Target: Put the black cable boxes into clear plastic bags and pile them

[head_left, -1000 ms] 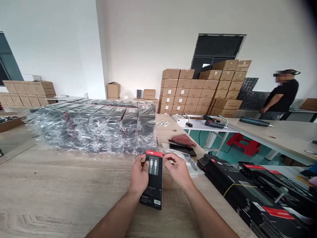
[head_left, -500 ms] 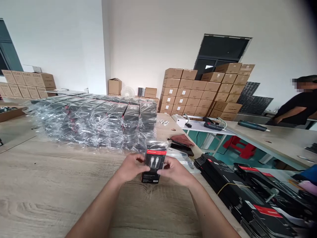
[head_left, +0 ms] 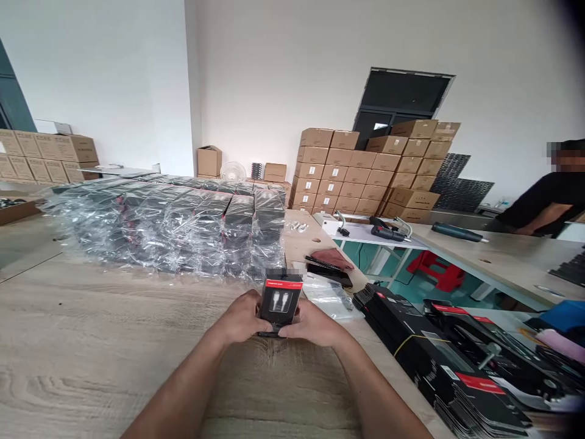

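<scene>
A small black cable box (head_left: 280, 300) with a red top band and a picture of a white cable stands tilted between both hands, low over the wooden table (head_left: 91, 341). My left hand (head_left: 241, 318) grips its left side with curled fingers. My right hand (head_left: 311, 323) grips its right side and lower end. Just behind them lies a large batch of black boxes wrapped in clear plastic (head_left: 169, 228).
Stacks of flat black packaging (head_left: 439, 360) lie at the right table edge. Loose clear bags (head_left: 326, 292) and a dark red cloth (head_left: 333, 256) sit beyond the hands. Cardboard cartons (head_left: 365, 174) are piled by the wall. A person in black (head_left: 543, 201) stands at the far right bench.
The box went from lying nearly flat with its full length showing to being tipped up and held near its lower end. Both hands closed in around it. The person at right moved further right.
</scene>
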The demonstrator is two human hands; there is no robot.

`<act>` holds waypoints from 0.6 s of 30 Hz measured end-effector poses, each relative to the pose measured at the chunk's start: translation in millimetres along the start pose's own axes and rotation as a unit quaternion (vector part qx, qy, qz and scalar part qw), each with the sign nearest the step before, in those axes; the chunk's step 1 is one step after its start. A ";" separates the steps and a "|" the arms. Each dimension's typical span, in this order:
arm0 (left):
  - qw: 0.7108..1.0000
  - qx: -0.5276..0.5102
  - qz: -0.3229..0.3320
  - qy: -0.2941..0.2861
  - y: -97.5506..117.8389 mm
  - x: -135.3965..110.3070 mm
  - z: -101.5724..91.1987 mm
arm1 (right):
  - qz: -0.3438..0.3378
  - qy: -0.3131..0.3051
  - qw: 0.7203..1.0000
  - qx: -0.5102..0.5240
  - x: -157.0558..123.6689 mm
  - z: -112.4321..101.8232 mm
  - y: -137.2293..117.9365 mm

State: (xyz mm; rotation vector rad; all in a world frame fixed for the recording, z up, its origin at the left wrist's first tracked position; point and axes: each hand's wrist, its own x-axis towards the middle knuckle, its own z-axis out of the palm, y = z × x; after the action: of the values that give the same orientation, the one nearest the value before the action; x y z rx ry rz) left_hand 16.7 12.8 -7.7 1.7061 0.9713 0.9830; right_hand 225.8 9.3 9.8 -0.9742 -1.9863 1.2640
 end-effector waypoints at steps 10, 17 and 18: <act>0.996 -0.042 -0.014 -0.072 0.7 -0.9 27.7 | -0.067 0.312 0.941 0.109 9.2 -22.8 11.7; 0.997 -0.042 -0.045 -0.044 3.2 7.1 46.5 | -0.004 0.337 0.924 0.182 13.3 -13.7 29.6; 0.997 -0.041 -0.062 -0.035 1.1 11.4 52.8 | 0.001 0.346 0.920 0.184 12.7 -15.7 33.4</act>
State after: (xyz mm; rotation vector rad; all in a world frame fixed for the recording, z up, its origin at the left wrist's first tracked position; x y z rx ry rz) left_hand 69.1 6.2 -18.6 1.5826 0.9669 0.8644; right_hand 239.9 36.9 -13.9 -1.0390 -1.1560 1.0400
